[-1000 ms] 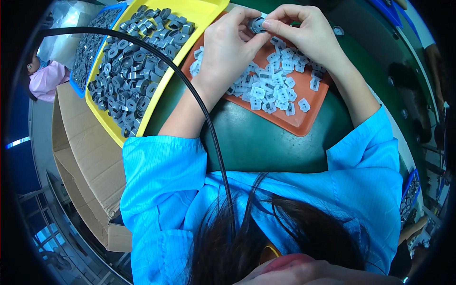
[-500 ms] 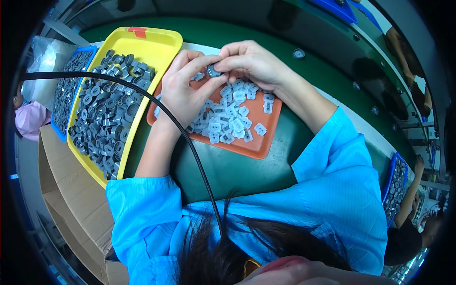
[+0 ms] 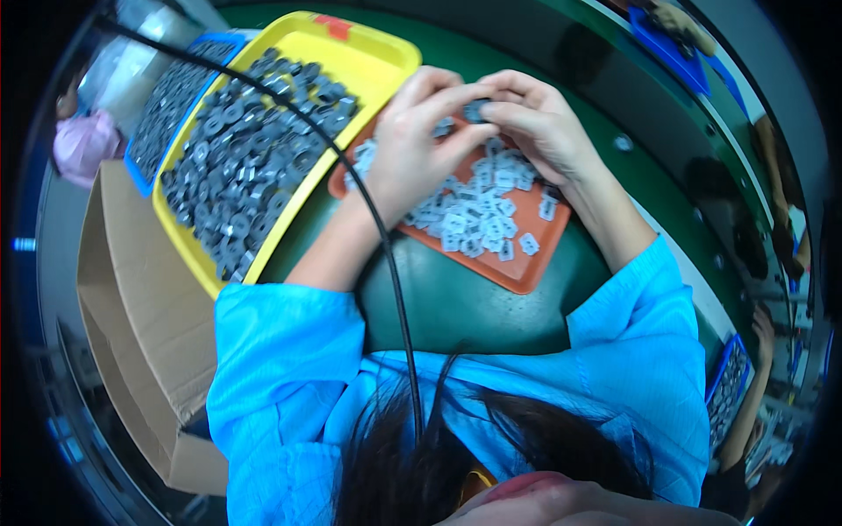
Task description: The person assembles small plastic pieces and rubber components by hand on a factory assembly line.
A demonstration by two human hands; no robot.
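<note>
Open brown cardboard box (image 3: 132, 351) at person's left, beside yellow tray (image 3: 368, 53); red label (image 3: 333, 26) on tray's far rim.

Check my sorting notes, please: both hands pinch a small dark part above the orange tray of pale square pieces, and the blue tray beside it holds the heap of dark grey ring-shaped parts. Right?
Not quite. In the head view the heap of dark grey ring-shaped parts beside the orange tray lies in a yellow plastic tray, not blue. The left hand and right hand do pinch a small dark part above it.

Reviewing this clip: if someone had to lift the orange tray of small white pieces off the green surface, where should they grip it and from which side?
Probably by the rim of the orange tray at its near corner, coming from the person's side. That corner lies bare on the green surface, while the left hand and right hand cover the far end. The yellow tray crowds its left edge. The tray looks shallow and holds loose white pieces, so keep it level.
</note>
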